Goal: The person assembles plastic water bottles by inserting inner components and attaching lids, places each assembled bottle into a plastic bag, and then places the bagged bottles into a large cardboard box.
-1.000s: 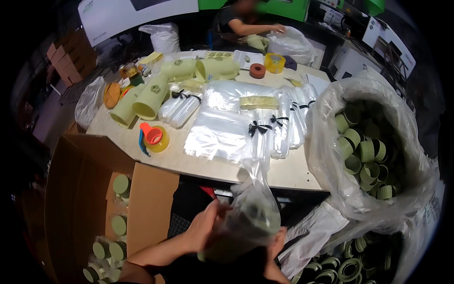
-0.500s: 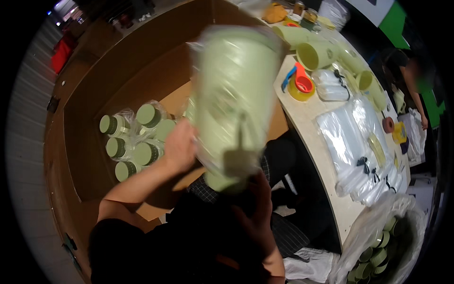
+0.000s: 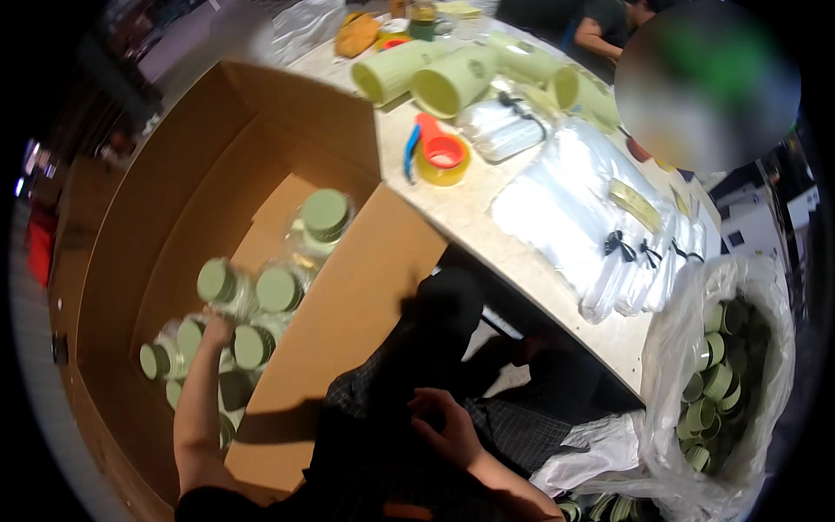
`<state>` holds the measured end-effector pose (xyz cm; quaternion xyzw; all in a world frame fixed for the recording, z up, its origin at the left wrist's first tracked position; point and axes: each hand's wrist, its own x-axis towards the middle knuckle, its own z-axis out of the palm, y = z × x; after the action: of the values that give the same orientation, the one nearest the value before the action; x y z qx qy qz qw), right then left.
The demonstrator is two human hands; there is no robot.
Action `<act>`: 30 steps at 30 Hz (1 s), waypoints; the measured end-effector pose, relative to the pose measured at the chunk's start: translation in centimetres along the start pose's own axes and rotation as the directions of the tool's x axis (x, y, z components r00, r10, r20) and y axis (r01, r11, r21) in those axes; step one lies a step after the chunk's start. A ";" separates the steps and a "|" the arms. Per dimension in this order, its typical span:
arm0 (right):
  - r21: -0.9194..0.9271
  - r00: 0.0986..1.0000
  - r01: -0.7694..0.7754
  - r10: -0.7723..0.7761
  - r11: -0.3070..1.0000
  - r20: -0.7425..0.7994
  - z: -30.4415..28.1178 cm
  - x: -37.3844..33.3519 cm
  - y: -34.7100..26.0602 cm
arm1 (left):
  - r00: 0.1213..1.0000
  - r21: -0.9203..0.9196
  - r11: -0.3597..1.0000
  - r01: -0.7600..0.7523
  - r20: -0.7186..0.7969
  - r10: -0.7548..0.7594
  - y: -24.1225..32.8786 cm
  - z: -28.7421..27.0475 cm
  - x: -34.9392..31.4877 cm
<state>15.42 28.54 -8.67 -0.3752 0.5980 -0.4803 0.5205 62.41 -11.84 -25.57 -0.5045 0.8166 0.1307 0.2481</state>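
Observation:
My left hand (image 3: 219, 329) reaches down into a large cardboard box (image 3: 161, 222), in among several pale green canisters (image 3: 254, 346) wrapped in clear plastic. Its fingers are hidden between the canisters, so I cannot see whether they grip one. One canister (image 3: 216, 280) stands just beyond that hand, and another (image 3: 324, 216) is set apart farther back in the box. My right hand (image 3: 445, 426) hovers over my lap, loosely bent and open, with nothing in it.
A worktable on the right carries pale green tubes (image 3: 452, 83), a tape roll with a red core (image 3: 444, 161) and stacked clear plastic bags (image 3: 557, 213). Beside it, a plastic-lined bin (image 3: 657, 383) holds green rings. A person (image 3: 596, 35) is beyond the table.
The wrapped canister that was raised before me is no longer held up. My left hand has gone down into the box, and my right hand has come away from the canister. The view has turned right.

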 end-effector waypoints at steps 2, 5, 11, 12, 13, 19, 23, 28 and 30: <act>-0.007 0.995 -0.015 0.014 1.000 -0.096 -1.0 0.4 0.3 | 0.861 -0.362 0.851 0.381 -0.196 -0.469 9.5 -6.9 -5.3; 0.134 0.970 -0.013 0.045 0.991 -0.238 -3.3 0.6 1.4 | 0.594 -0.238 0.969 -0.058 -0.789 -0.158 19.9 -15.6 -7.6; -0.026 0.921 0.191 -0.188 0.981 -0.342 -12.1 2.5 0.3 | 0.436 -0.325 0.404 -0.855 -0.871 0.224 45.5 -26.1 0.4; -0.109 0.871 0.180 -0.210 0.978 -0.444 -14.2 2.2 -0.4 | 0.450 -0.405 0.266 -0.875 -0.883 0.134 47.0 -27.5 5.0; -0.136 0.735 0.255 -0.283 0.957 -0.616 -16.6 1.4 -1.0 | 0.525 -0.486 0.283 -0.827 -0.847 0.083 47.2 -29.6 11.0; -0.487 -0.243 -0.333 -0.572 0.808 -0.783 -39.4 -14.7 -0.4 | 0.904 -0.958 0.137 -0.251 -0.283 -0.321 51.8 -37.1 36.9; -0.183 -0.108 -0.937 -0.747 0.296 -0.656 -48.4 -22.4 0.6 | 0.796 -0.746 0.541 -0.388 -0.567 -0.212 47.6 -43.6 45.7; -0.011 -0.012 -0.999 -0.614 0.034 -0.789 -50.9 -26.0 1.7 | 0.394 -0.426 0.395 -0.814 -0.904 -0.164 53.0 -43.5 33.8; -0.106 -0.038 -0.981 -0.703 0.160 -0.711 -50.7 -27.3 3.1 | 0.440 -0.445 0.280 -0.851 -0.894 -0.082 52.7 -44.2 24.9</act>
<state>-29.40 64.52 -4.65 0.0171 0.9274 0.0620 -0.3685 -5.61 -27.17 -3.66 -0.2886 0.7307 0.3647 -0.4998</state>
